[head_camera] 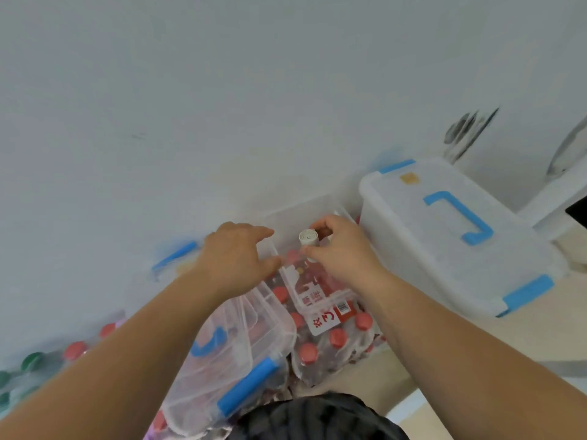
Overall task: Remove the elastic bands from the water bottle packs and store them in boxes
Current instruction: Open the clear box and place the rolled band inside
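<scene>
Nearest: a loose clear lid (236,341) with blue latches leans at the open box (295,214). In the box lies a red-capped water bottle pack (320,315). Above it, the left hand (238,255) is loosely spread at the rim. The right hand (343,249) pinches a rolled white band (307,238). Farther right stands a closed box (444,236).

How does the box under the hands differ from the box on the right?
The open box has no lid on; the closed box wears its lid, blue handle flat on top. The open box shows packs of red-capped bottles inside; the closed box's contents cannot be told. The right hand holds a white roll over the open box; nothing is above the closed box. Both are translucent plastic.
</scene>
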